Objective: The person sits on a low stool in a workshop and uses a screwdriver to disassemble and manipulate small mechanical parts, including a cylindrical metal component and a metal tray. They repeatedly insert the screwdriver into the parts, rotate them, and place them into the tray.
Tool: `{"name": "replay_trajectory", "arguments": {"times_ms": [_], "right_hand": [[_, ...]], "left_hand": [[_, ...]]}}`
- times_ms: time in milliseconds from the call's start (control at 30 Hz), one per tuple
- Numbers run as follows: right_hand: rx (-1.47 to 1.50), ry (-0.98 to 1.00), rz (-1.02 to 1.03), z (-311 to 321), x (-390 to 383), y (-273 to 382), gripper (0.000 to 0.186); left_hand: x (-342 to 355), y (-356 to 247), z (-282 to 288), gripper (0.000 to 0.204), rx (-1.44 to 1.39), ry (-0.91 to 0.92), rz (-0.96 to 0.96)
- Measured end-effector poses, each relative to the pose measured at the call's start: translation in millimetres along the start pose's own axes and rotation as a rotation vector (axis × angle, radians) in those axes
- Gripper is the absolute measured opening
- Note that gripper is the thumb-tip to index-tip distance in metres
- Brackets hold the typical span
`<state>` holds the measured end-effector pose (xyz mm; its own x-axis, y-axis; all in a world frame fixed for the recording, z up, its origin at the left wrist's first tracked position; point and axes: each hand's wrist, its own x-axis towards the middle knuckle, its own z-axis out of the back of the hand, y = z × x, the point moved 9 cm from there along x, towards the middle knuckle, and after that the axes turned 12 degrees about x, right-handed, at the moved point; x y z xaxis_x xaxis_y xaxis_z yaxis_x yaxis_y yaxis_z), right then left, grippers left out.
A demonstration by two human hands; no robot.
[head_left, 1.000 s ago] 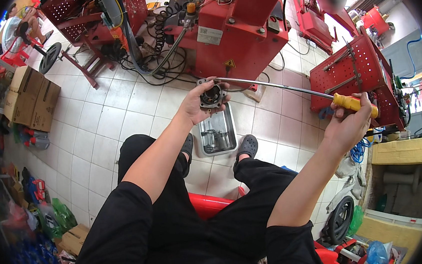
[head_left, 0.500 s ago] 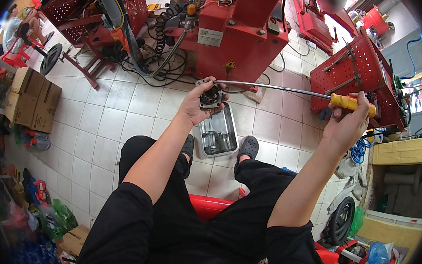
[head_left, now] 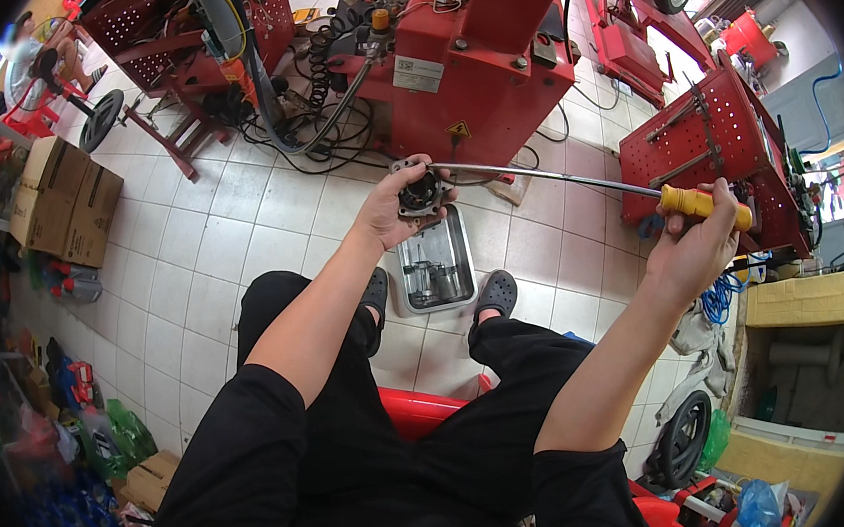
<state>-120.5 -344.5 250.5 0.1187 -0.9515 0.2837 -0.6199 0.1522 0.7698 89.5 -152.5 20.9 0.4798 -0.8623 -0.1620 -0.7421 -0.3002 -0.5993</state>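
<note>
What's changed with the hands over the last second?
Very little: the right hand and the screwdriver shifted slightly leftward, and the round metal part seems tilted a little in the left hand. Nothing was taken up or let go. Both grips, and the tray on the floor between the shoes, stayed as they were.

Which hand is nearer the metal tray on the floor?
Left. The left hand appears above the far end of the metal tray; the right hand is well off to its right.
</note>
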Motion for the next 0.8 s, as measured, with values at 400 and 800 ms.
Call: {"name": "replay_trajectory", "arguments": {"times_ms": [400,800], "right_hand": [[-0.351,0.667,-0.246,-84,-90,-66,0.017],[-0.433,0.695,-0.432,-78,-93,-85,0.031]], "left_hand": [[2,14,6,0.012,0.043,-0.028,0.04],[2,12,4,0.011,-0.01,-0.027,0.028]]}}
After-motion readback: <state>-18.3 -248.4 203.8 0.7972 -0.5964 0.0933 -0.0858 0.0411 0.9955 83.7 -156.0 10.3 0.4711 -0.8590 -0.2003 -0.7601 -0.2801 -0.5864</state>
